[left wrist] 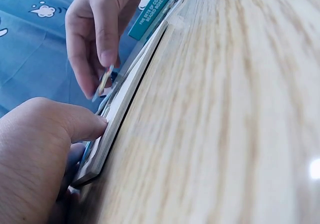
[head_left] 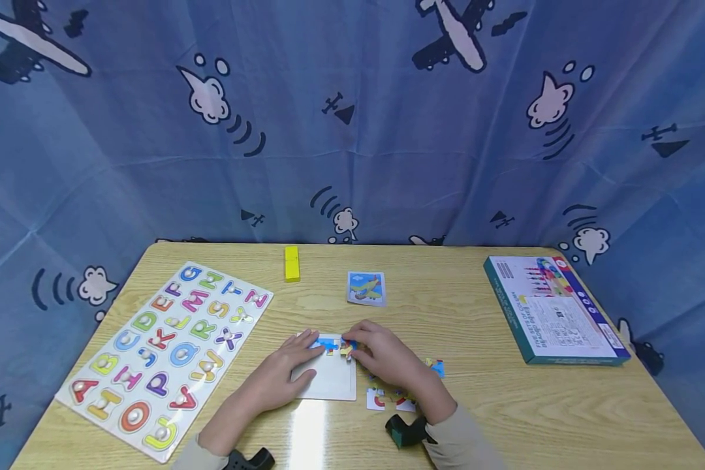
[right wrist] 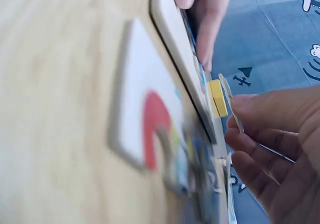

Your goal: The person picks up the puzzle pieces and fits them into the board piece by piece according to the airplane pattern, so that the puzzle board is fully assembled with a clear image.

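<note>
In front of me lies a white puzzle board point(head_left: 331, 385) with a raised rim; blue pieces point(head_left: 327, 344) lie along its far edge. My left hand point(head_left: 281, 373) rests on the board's left side, fingers extended toward those pieces and thumb point(left wrist: 89, 124) on the board's surface. Between thumb and fingers, my right hand point(head_left: 384, 352) pinches a jigsaw piece point(right wrist: 225, 89) over the board's far right corner. That piece is tilted on edge in the right wrist view. More loose jigsaw pieces point(head_left: 376, 399) lie right of the board, partly hidden by my right forearm.
At the left lies a large alphabet board point(head_left: 170, 343) with knobbed letters. Behind the puzzle board are a yellow block point(head_left: 292, 264) and a picture card of a plane point(head_left: 366, 288). A green-sided flat box point(head_left: 555, 313) lies at the right. A blue curtain point(head_left: 352, 130) hangs behind the table.
</note>
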The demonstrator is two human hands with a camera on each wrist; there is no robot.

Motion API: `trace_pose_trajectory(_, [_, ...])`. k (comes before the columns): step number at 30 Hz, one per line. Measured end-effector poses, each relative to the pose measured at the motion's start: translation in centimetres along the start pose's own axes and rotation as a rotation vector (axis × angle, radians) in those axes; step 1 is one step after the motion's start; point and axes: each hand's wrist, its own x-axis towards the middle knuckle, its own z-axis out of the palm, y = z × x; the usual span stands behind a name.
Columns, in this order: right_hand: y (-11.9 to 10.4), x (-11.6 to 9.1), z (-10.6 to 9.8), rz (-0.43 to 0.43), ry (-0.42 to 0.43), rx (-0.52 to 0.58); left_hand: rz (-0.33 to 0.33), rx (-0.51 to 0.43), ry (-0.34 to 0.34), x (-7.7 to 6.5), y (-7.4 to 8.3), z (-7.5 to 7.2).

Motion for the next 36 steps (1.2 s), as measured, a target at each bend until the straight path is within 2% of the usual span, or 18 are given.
trace_pose_trajectory(5, [-0.3,0.5,0.7,0.002,-0.009,-0.056,0.004,-0.004,-0.001,0.0,0.0,0.0])
trace_pose_trajectory(9, [-0.3,0.7,1.2,-0.028,0.013,-0.083,0.007,-0.011,-0.002,0.0,0.0,0.0])
trace_pose_trajectory(25, [-0.1,0.7,2.1,-0.054,0.065,-0.125,0.011,-0.023,-0.007,0.0,0.0,-0.1])
trace_pose_trajectory(36, [-0.7,0.7,2.1,-0.015,0.069,-0.138,0.013,-0.012,-0.010,0.0,0.0,0.0])
